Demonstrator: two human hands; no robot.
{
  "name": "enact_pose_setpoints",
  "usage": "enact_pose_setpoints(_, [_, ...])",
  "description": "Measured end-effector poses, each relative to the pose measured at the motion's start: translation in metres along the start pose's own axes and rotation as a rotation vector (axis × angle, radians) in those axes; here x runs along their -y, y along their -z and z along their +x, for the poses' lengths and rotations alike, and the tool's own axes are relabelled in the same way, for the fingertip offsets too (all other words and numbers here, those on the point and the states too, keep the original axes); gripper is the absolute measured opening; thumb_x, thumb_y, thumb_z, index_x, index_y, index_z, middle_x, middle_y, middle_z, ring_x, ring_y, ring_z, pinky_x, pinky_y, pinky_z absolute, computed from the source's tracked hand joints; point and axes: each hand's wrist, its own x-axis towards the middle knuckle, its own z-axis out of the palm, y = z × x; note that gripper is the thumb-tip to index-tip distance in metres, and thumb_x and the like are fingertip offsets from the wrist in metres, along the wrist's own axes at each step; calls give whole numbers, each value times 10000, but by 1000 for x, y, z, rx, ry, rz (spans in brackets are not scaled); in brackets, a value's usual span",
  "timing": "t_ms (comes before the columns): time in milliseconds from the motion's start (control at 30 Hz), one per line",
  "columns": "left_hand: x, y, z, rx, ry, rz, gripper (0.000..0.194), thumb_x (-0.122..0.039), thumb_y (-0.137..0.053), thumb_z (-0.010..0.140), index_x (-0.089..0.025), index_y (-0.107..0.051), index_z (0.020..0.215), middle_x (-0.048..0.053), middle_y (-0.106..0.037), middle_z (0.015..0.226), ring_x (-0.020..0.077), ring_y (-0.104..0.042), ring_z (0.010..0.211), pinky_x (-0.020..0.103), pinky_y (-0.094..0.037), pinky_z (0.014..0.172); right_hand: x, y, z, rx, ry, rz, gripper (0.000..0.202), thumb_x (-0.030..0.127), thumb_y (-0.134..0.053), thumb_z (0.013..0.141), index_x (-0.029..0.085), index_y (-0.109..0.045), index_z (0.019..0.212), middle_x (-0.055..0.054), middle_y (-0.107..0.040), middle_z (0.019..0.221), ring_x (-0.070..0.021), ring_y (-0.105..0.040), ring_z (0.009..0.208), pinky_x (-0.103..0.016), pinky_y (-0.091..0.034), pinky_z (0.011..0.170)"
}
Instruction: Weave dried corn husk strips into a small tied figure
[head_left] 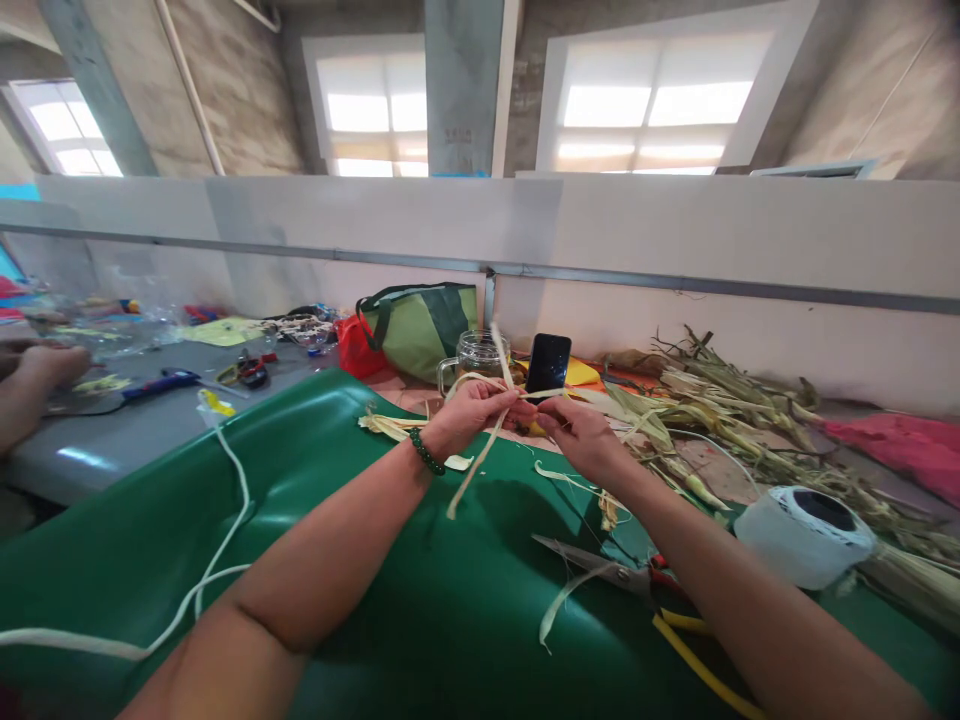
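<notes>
Above the green mat, pale strips of dried corn husk cross one another between my two hands. My left hand, with a green bead bracelet at the wrist, pinches the strips near their crossing. Close by on the right, my right hand has its fingers pressed together on a strip end; the fingertips partly hide it. Under my right forearm lie scissors with red and yellow handles, blades pointing left. A loose curled husk strip rests against the blades.
Behind my hands stand a glass mug, a dark phone and a green bag. Dried husks pile up at right, near a white thread roll. A white cord crosses the mat. Another person's hand is at far left.
</notes>
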Motion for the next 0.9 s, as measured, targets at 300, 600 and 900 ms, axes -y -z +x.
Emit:
enact_pose_setpoints(300, [10,-11,-8,-218,-354,945,193,-309,-500,852,-171,-635,836,40,-694,842,157,-635,803,251,-473,738,34,-3,-8,199,-153,447,623,761,-398,726,171,-594,691,3,-551,510,-102,-468,420,-241,-369,444])
enact_pose_setpoints(600, [3,-12,-13,-121,-418,1553,135,-225,-510,810,-162,-619,860,94,-662,790,210,-618,764,284,-442,693,37,-18,-10,204,-365,697,581,742,-600,583,163,-562,597,38,-503,456,-61,-415,384,-204,-308,407])
enact_pose_setpoints(900, [7,-14,-17,-96,-407,1315,98,-160,-530,772,-183,-622,797,82,-643,734,217,-593,743,291,-415,710,37,-12,-10,238,-298,664,488,630,-694,565,179,-514,520,46,-464,429,-69,-395,396,-222,-281,415])
